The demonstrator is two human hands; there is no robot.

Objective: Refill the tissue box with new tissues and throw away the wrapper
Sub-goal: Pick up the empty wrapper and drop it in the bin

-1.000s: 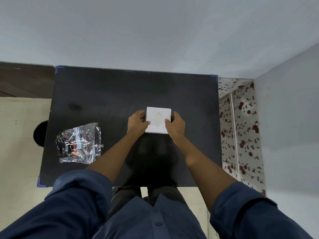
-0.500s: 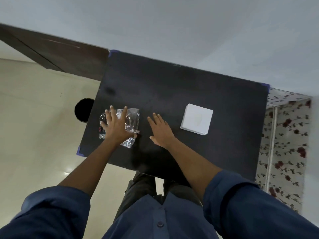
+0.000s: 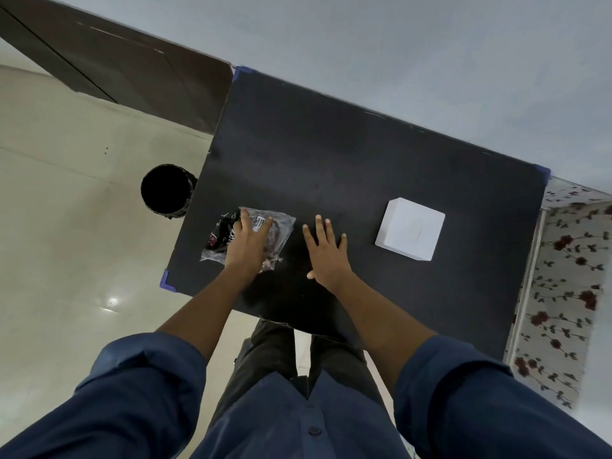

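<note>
My left hand (image 3: 246,246) rests on the crumpled wrapper (image 3: 281,231); my right hand (image 3: 326,251) lies flat on the bench (image 3: 364,154) beside the white tissue box (image 3: 410,228).

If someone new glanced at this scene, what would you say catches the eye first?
Probably the white square tissue box standing alone on the right of the black table. Next, the crinkled clear plastic wrapper near the table's left edge, with the left hand resting on it and the right hand spread flat beside it. A round black bin stands on the floor just left of the table.
</note>
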